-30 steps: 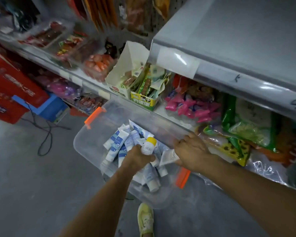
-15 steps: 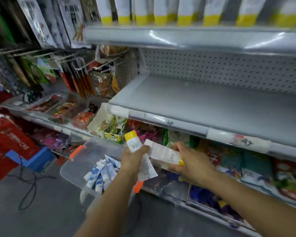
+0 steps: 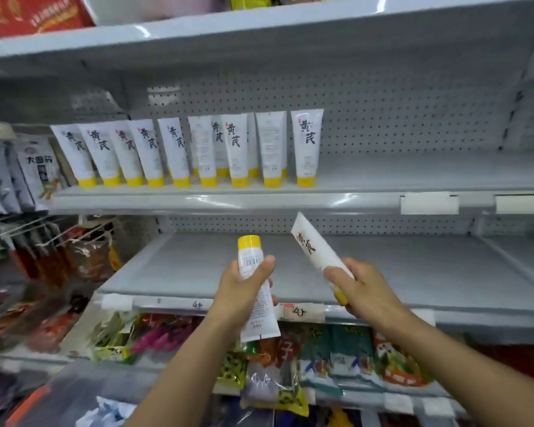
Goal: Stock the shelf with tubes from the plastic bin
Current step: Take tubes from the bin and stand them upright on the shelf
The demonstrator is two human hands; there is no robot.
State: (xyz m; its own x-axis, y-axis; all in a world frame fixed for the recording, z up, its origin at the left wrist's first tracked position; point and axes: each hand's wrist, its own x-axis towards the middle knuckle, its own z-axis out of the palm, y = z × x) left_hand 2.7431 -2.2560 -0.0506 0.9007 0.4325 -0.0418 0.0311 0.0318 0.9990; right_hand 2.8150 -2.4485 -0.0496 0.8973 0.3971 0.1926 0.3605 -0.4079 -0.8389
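A row of tubes stands at the left of the far shelf, right part bare. Left hand fingers wrap a cap-up tube; right hand fingers wrap a cap-down tube; both unplaced, near bin blurred

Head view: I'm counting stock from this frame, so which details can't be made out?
All in the head view:
- Plastic bin: cut off by the bottom edge and blurred; contents uncountable.
- Left-hand tube: front label faces away; left hand covers its middle.
- Right-hand tube: cap mostly hidden in the right hand.
- Shelved tubes: back row hidden by the front row.
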